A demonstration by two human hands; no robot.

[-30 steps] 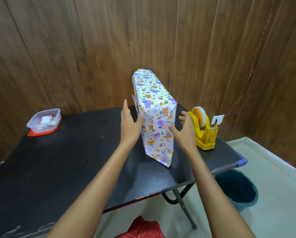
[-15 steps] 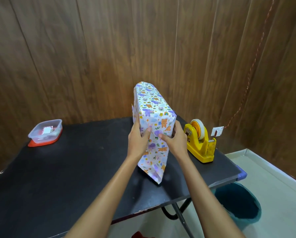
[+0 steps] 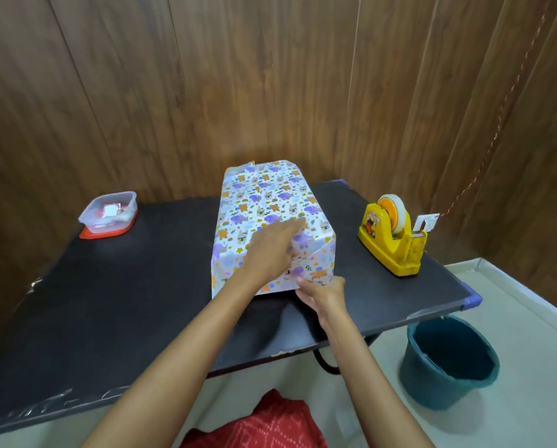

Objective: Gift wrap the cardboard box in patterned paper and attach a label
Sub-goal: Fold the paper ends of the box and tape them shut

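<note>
The box wrapped in patterned paper [image 3: 264, 202] lies flat on the black table [image 3: 141, 286], long side running away from me. My left hand [image 3: 270, 250] rests on its top near the front edge, fingers stretched out over the paper. My right hand [image 3: 322, 292] pinches the lower front corner of the paper flap at the near end. The fold on that near end runs diagonally up to the right corner.
A yellow tape dispenser [image 3: 391, 240] stands to the right of the box. A clear plastic container with a red lid under it [image 3: 109, 213] sits at the back left. A teal bucket [image 3: 448, 363] stands on the floor past the table's right corner.
The box stood upright between both hands; it now lies flat on the table. My left hand moved onto its top and my right hand dropped to the near lower edge.
</note>
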